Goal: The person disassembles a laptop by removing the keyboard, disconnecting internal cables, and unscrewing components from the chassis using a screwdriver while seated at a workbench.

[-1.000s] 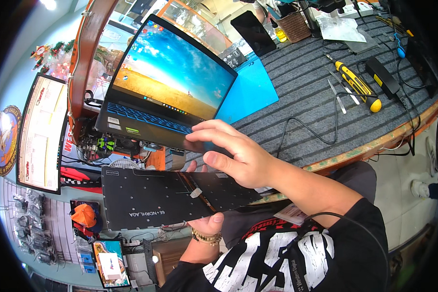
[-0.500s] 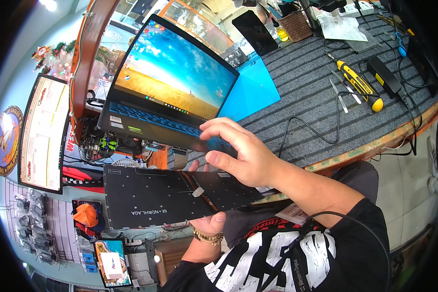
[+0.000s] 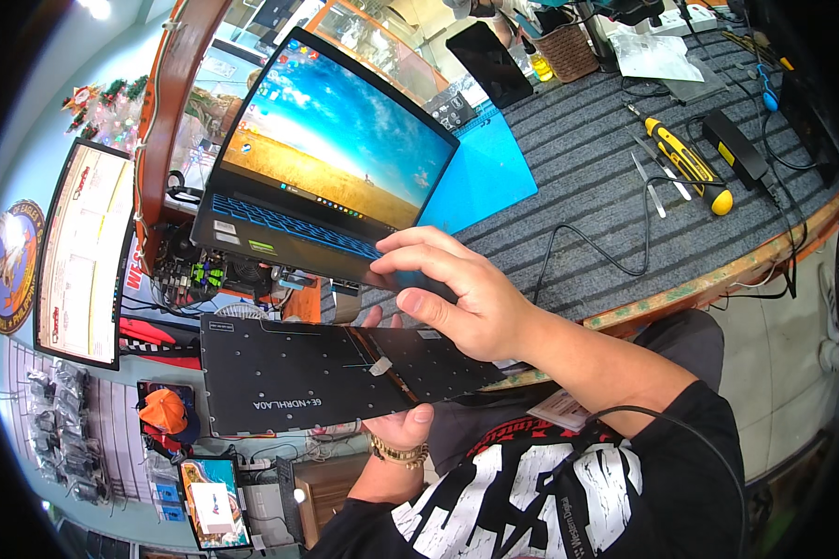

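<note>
My left hand [image 3: 400, 429] grips a black laptop keyboard [image 3: 284, 373] by its near edge, underside facing up. The thumb lies along that edge, and some fingertips show past the far side. A ribbon cable [image 3: 378, 363] with a small pale tab crosses the keyboard's back. My right hand [image 3: 471, 300] reaches over the front part of a laptop [image 3: 312, 240], fingers spread and slightly bent. Its fingertips are at the laptop's palm rest; whether they touch it I cannot tell. The laptop stands open with its screen [image 3: 336, 140] lit, showing a blue sky over a yellow field.
On the ridged grey mat [image 3: 587, 186] lie a yellow screwdriver [image 3: 688, 163], tweezers [image 3: 649, 184], a black power adapter [image 3: 734, 149] and a thin cable [image 3: 578, 240]. A blue sheet [image 3: 489, 172] and a dark phone-like slab [image 3: 489, 63] are behind the laptop. The wooden table edge [image 3: 718, 270] curves at right.
My right hand's fingers have shifted slightly left over the laptop's palm rest. The keyboard in my left hand has barely moved.
</note>
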{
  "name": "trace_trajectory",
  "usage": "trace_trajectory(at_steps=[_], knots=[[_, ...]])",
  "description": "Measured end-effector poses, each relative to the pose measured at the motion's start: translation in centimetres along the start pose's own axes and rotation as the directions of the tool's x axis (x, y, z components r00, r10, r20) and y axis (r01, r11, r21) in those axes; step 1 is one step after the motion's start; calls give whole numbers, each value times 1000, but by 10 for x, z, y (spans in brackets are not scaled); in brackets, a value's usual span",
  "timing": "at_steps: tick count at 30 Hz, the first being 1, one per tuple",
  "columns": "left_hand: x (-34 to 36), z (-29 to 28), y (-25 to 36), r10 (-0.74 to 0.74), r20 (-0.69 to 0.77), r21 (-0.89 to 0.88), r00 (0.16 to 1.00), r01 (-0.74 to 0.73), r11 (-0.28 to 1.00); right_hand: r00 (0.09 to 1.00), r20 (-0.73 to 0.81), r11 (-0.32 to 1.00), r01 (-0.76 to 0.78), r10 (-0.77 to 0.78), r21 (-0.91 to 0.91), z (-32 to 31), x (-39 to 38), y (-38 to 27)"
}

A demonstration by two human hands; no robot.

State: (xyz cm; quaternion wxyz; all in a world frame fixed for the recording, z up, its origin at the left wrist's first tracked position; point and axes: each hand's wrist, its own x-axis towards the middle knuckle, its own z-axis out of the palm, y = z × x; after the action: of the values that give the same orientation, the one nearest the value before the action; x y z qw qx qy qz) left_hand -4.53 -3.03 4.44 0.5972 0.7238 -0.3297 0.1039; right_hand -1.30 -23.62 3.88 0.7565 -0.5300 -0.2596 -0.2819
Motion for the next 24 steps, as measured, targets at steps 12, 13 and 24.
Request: trace_trajectory(at_steps=[12,13,24], knots=[[1,0,-1,7,2,-14,1000,-7,1000,999,-38,999,33,-33,-2,1,0,-2],[0,0,0,3,2,-17,1000,-3,1000,998,-42,999,41,-41,-4,1,0,-2],[1,1,-1,-1,2,-35,1000,1,999,995,-24,993,97,-98,-70,-2,1,2]])
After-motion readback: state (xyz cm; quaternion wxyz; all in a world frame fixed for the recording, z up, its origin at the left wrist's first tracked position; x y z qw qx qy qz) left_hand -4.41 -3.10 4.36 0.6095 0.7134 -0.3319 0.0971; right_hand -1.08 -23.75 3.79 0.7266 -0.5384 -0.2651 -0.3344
